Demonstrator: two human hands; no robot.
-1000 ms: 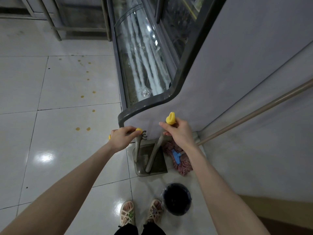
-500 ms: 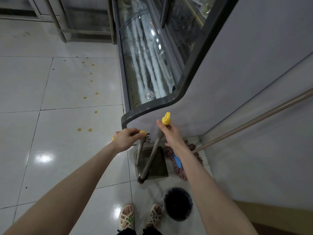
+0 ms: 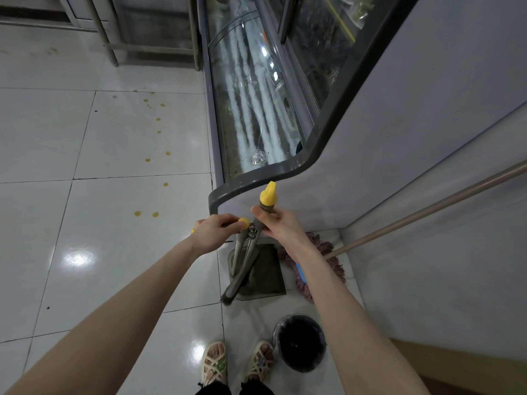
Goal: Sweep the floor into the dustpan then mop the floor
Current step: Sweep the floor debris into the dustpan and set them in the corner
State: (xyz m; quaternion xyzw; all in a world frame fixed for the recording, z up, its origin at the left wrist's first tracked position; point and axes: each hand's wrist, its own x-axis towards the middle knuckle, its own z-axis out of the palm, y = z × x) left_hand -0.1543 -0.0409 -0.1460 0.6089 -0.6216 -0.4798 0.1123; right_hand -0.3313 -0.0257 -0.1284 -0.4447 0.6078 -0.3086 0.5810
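White tiled floor [image 3: 114, 252] beside a glass display case [image 3: 256, 109]. Left hand [image 3: 216, 232] grips the upright handle of the dustpan [image 3: 266, 277], which stands on the floor; right hand [image 3: 281, 228] grips the tilted broom [image 3: 239, 276] below its yellow cap. Mop [image 3: 325, 250] lies just beside the dustpan.

Glossy white floor tiles [image 3: 114, 252] across the left and bottom of the frame. Dotted with a trail of yellow-brown spots [image 3: 147, 214] from upper centre down to mid-frame. At lower centre, flat on the tile, a grey dustpan [image 3: 265, 275], with broom bristles [image 3: 226, 299] touching down at its near left corner. Just right, a reddish mop head [image 3: 328, 252]. Lower still, a black bin [image 3: 299, 342] beside two sandalled feet [image 3: 214, 363]. Upper left, metal legs [image 3: 109, 49].
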